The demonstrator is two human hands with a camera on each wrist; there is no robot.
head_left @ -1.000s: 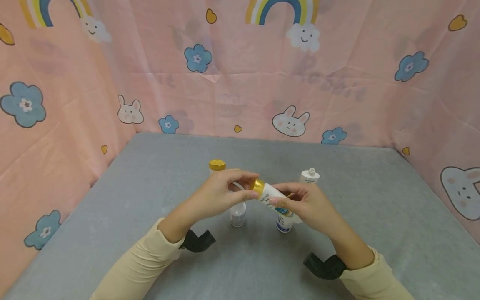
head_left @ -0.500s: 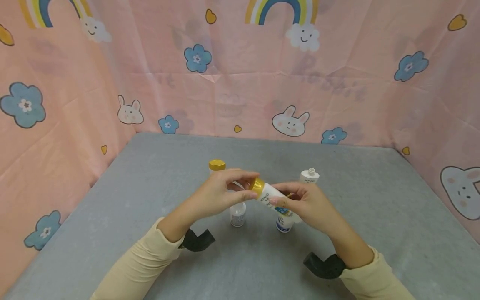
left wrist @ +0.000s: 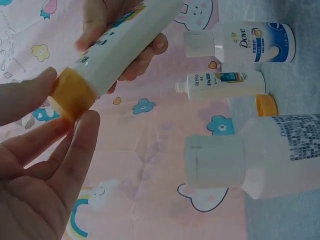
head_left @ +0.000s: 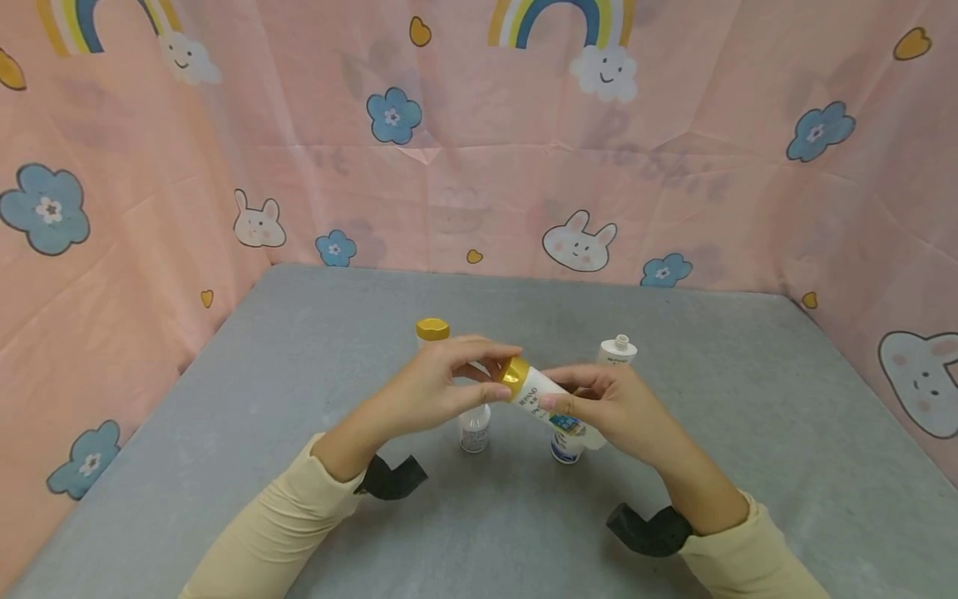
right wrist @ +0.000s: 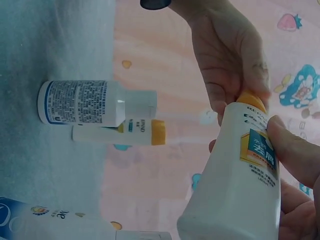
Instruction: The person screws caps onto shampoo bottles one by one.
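A white bottle (head_left: 540, 399) with a gold cap (head_left: 515, 376) is held tilted above the table, between both hands. My left hand (head_left: 437, 387) pinches the cap between thumb and fingertips. My right hand (head_left: 617, 408) grips the bottle's body, its fingers wrapped behind and its thumb over the front label. In the left wrist view the thumb (left wrist: 30, 95) and fingertips touch opposite sides of the cap (left wrist: 74, 94). The right wrist view shows the bottle's blue-green label (right wrist: 258, 147); there my left hand partly hides the cap.
On the grey table (head_left: 479, 532) stand a gold-capped bottle (head_left: 432, 329), a small white bottle (head_left: 475, 430), a Dove bottle (head_left: 566, 448) and an uncapped bottle (head_left: 617, 351). A loose gold cap (left wrist: 266, 105) lies near the uncapped one. A pink printed cloth (head_left: 479, 166) surrounds the table.
The held bottle has rolled a little, showing more of its lettering. My left fingertips have shifted slightly on the cap; both hands stay in nearly the same place.
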